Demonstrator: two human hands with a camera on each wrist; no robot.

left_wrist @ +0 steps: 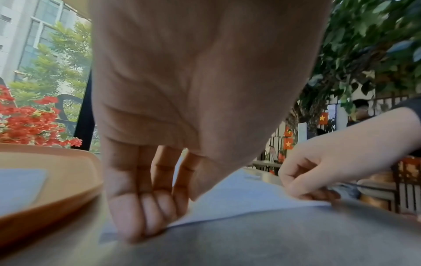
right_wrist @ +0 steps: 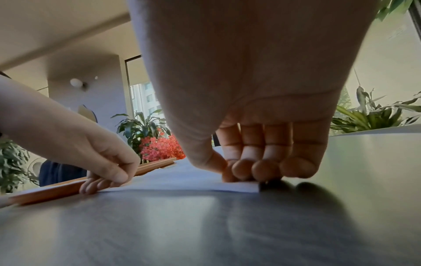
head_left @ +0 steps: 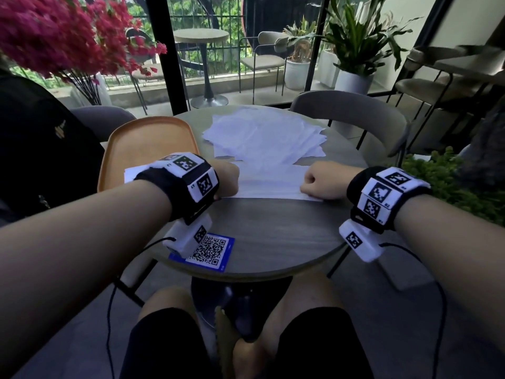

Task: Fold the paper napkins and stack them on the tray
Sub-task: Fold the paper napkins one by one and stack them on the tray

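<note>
Round table (head_left: 273, 236), w/ orange tray (head_left: 147, 143) at left edge, one folded napkin (head_left: 129, 173) on it. Loose napkin pile (head_left: 265, 135) mid-table. Near edge: napkin strip (head_left: 269, 184), left hand (head_left: 228, 180) & right hand (head_left: 319, 184) both curled, fingertips (left_wrist: 141, 225) pinching its ends flat.

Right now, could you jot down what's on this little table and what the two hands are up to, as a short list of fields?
surface: round grey table
tray: orange tray at the left, one folded napkin on it
unfolded pile: white napkins at the table's far side
in work: napkin being folded, flat on the table
left hand: holds its left end
right hand: holds its right end
other: QR code card at the near edge
</note>
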